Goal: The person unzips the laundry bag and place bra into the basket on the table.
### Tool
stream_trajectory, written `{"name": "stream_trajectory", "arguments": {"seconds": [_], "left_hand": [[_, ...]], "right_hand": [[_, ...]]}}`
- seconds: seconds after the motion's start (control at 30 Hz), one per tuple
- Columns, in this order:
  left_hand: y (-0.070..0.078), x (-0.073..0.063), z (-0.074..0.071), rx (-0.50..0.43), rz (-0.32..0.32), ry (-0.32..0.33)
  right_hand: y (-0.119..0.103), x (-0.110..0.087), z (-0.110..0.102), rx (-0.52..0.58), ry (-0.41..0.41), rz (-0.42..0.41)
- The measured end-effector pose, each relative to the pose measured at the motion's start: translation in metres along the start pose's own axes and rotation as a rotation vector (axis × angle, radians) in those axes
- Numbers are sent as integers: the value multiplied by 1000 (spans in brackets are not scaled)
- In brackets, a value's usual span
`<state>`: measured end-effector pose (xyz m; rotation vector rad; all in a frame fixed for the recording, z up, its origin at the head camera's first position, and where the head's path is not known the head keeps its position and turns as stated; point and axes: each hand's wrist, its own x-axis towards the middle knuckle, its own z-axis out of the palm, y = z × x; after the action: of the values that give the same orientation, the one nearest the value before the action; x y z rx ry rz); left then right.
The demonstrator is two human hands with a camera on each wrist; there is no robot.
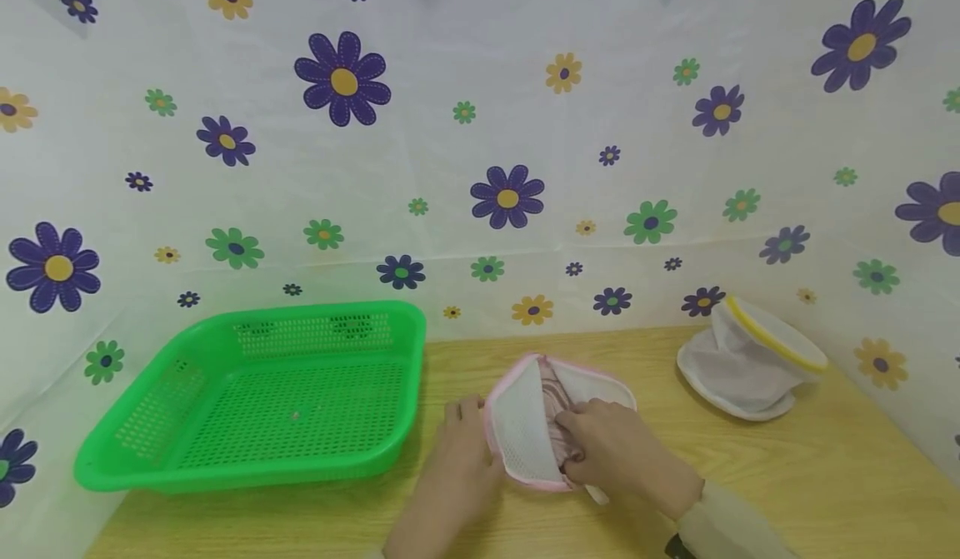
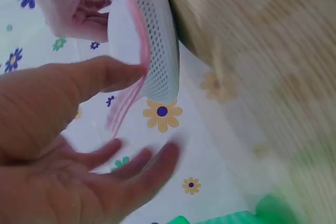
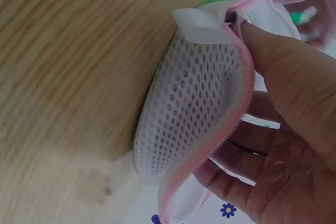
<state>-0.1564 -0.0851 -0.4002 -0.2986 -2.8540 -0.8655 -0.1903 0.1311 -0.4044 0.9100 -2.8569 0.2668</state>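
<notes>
A: Right hand?
B: Reaching into the mesh bag, touching striped cloth (can't tell if it's pinching).
A: Left hand?
B: Fingers standing wide apart, thumb touching pink edge. Bag's lying between both hands on the table.
A: Further out?
B: Green basket is sitting left of the left hand; yellow-rimmed pouch is lying right of the right.

a white sheet printed with purple, yellow and green flowers hangs behind the wood-grain tabletop and along its left and right sides. a faint horizontal crease crosses the sheet's lower part; the light is soft.
</notes>
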Motion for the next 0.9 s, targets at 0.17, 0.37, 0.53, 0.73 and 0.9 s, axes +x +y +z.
{"name": "stream_trajectory", "arguments": {"seconds": [0.17, 0.37, 0.53, 0.73, 0.9], "left_hand": [[3, 3, 3, 262, 290, 126], [-2, -1, 4, 283, 407, -35], [-11, 2, 4, 243, 374, -175], [-18, 10, 3, 230, 370, -221], [-19, 11, 4, 225, 343, -235]], "right_hand": [[1, 2, 6, -27, 61, -56], [0, 4, 10, -98, 118, -96], [1, 8, 11, -96, 111, -84], [6, 10, 11, -15, 81, -85], [17, 7, 17, 155, 107, -39]]}}
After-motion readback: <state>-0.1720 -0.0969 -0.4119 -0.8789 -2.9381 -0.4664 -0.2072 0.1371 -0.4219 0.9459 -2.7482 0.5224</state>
